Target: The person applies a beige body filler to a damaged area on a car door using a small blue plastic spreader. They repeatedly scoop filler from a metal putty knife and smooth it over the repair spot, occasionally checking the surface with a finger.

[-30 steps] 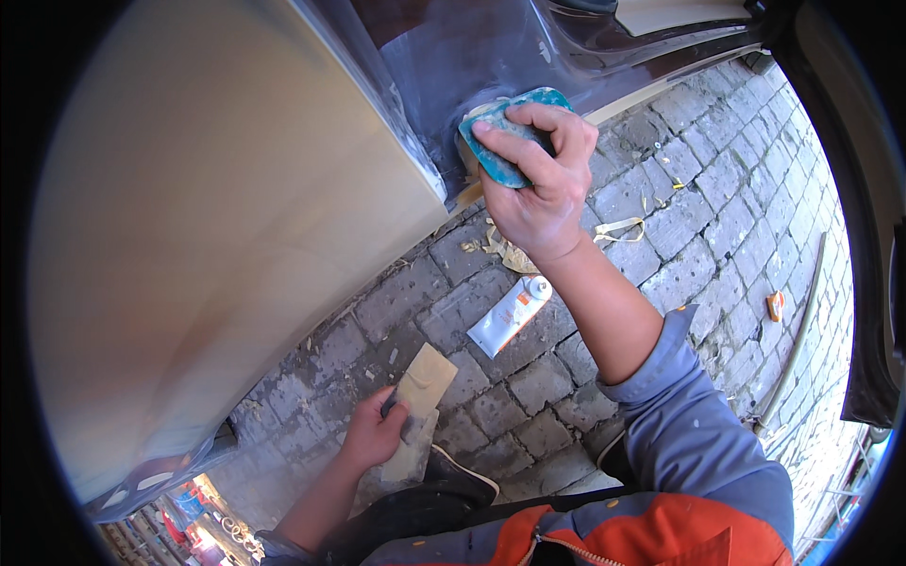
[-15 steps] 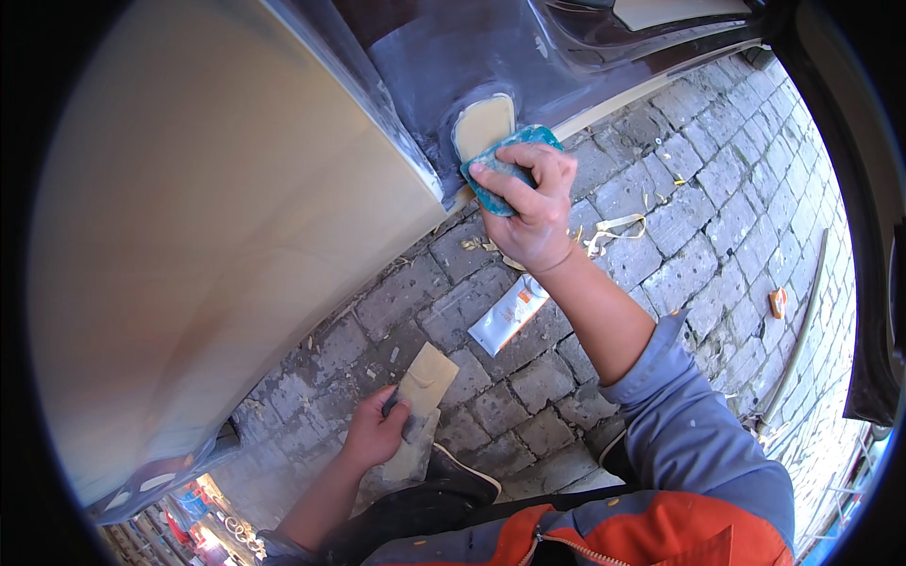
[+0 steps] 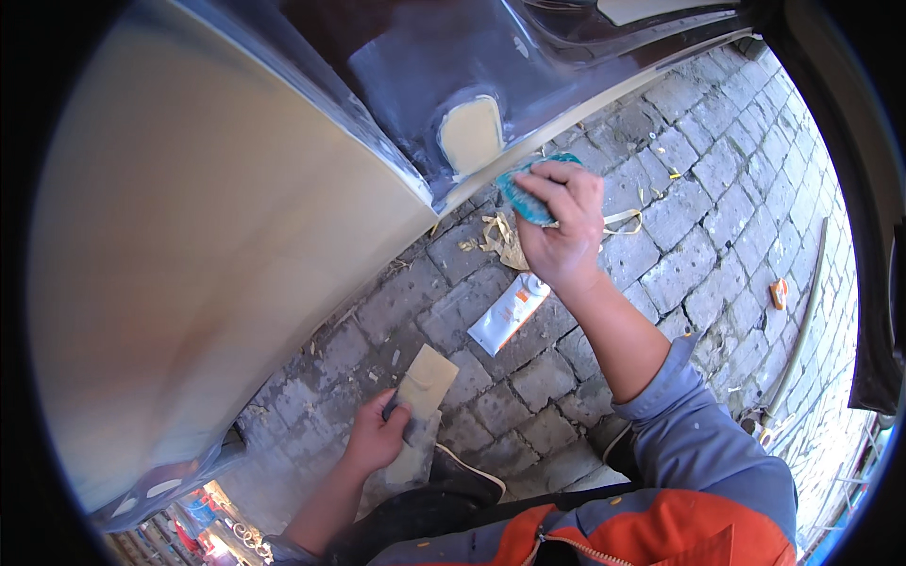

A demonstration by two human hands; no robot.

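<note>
My right hand (image 3: 569, 226) grips a teal putty spreader (image 3: 525, 200), thumb and fingers folded over it. It is just off the lower edge of a dark car body panel (image 3: 415, 66). On that panel is a rounded beige filler patch (image 3: 472, 134) with a pale, smeared border. Lower down, my left hand (image 3: 372, 438) pinches a flat beige plate (image 3: 430, 379), which has a smear of filler on its face. A second, greyer flat piece (image 3: 412, 457) shows under it; whether the hand holds both I cannot tell.
A broad beige panel (image 3: 208, 264) fills the left side. On the grey paving (image 3: 679, 274) lie a white and orange tube (image 3: 508, 314), crumpled yellowish scraps (image 3: 508, 243) and a small orange object (image 3: 779, 293). A long thin strip (image 3: 802, 321) runs along the right.
My right hand with the spreader has come off the filler patch, moving right and slightly down; the whole patch now shows. My left hand has hardly moved.
</note>
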